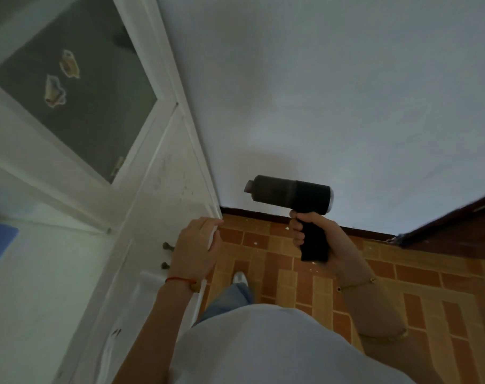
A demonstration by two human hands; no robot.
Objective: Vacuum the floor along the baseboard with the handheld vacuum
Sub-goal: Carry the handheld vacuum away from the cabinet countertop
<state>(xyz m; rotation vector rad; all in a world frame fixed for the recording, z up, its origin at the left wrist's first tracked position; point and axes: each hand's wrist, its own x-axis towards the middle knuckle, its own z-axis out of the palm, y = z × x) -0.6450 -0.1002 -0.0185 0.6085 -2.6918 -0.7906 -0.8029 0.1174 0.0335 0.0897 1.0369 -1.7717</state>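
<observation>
My right hand grips the pistol handle of a black handheld vacuum, held up in the air with its nozzle pointing left, in front of the pale wall. A dark baseboard runs along the foot of that wall, below the vacuum. The floor has an orange-brown brick pattern with small white specks near the baseboard. My left hand is closed around a white object, next to the edge of a white door; what the object is cannot be told.
A white door with a grey glass panel stands at the left, with two small knobs near my left hand. A dark wooden door or panel juts in at the right. My shoe rests on the floor.
</observation>
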